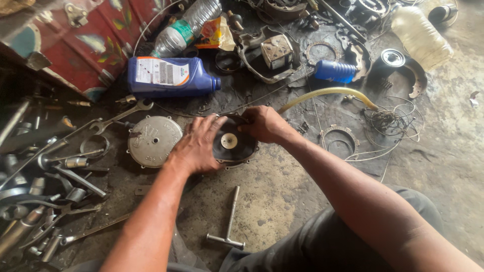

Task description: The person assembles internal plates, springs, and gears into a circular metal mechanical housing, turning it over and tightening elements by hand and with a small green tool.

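Observation:
A round black rubber diaphragm with a pale metal disc at its centre (230,142) lies on a round housing on the oily floor. My left hand (197,144) rests flat on its left side, fingers spread over the rubber. At the upper right rim, my right hand (263,124) pinches the edge. Just left of it lies a round grey metal cover (153,141), flat on the floor.
A T-handle wrench (229,221) lies near my knees. Spanners and sockets (55,166) crowd the left. A blue oil jug (169,76), plastic bottles (184,29), a yellowish hose (327,93), loose wire (393,123) and metal parts fill the far side.

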